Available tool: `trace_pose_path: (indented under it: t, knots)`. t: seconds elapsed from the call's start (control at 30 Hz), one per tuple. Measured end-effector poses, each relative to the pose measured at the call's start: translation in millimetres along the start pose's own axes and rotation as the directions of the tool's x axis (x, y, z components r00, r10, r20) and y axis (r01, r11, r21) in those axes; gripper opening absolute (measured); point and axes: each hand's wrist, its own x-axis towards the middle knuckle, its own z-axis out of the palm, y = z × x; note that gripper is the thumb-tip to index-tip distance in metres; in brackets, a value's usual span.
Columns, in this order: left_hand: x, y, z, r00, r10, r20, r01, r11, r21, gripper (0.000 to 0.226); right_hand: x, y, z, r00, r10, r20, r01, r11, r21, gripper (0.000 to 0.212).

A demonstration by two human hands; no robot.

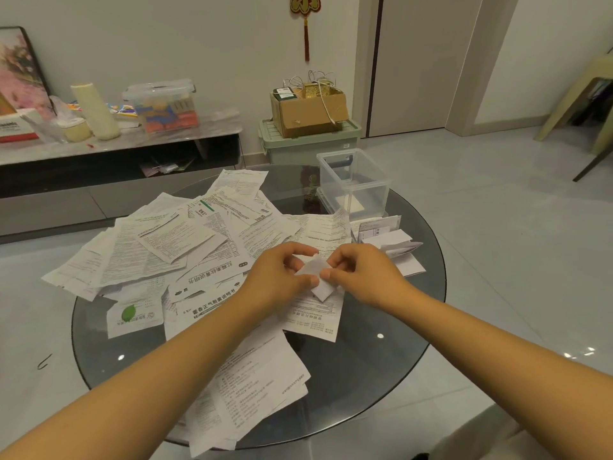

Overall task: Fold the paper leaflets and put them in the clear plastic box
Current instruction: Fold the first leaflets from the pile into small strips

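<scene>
A small folded white leaflet [317,277] is held above the table's middle between both hands. My left hand [282,277] pinches its left side with thumb and fingers. My right hand [360,272] pinches its right edge. A big heap of unfolded printed leaflets [185,247] covers the left and near half of the round glass table [391,353]. The clear plastic box [353,184] stands open at the far right of the table, with a folded piece lying on its bottom. A few folded leaflets [394,242] lie just in front of the box.
Beyond the table stand a low cabinet [132,151] with clutter, a green storage bin [308,141] with a cardboard box on top, and a chair [590,104] at the far right. Grey tiled floor surrounds the table.
</scene>
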Motion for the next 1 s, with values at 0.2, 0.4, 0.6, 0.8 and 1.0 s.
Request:
trace_pose_path:
  t: [0.2,0.4,0.6,0.8,1.0]
  knots:
    - [5,11,15,0.999,0.031,-0.017,-0.032,0.996,-0.077,0.016,-5,9,-21,0.997,-0.007,-0.08,0.005,1.0,-0.02,0.006]
    - [12,25,32,0.997,0.062,-0.048,-0.069,0.984,-0.162,0.01,-12,17,-46,0.992,-0.017,-0.125,0.005,0.996,-0.092,0.007]
    - [20,35,56,0.972,0.236,-0.019,-0.236,0.972,0.005,0.021,-16,28,-79,0.985,-0.035,-0.167,-0.004,0.974,-0.226,0.004]
    - [30,37,72,0.919,0.39,0.055,-0.384,0.853,0.353,0.039,-15,45,-102,0.994,-0.023,-0.103,-0.03,0.871,-0.49,0.012]
    - [48,35,84,0.872,0.489,-0.011,-0.424,0.768,0.48,0.026,-13,54,-104,0.998,-0.028,-0.062,-0.01,0.835,-0.551,0.017]
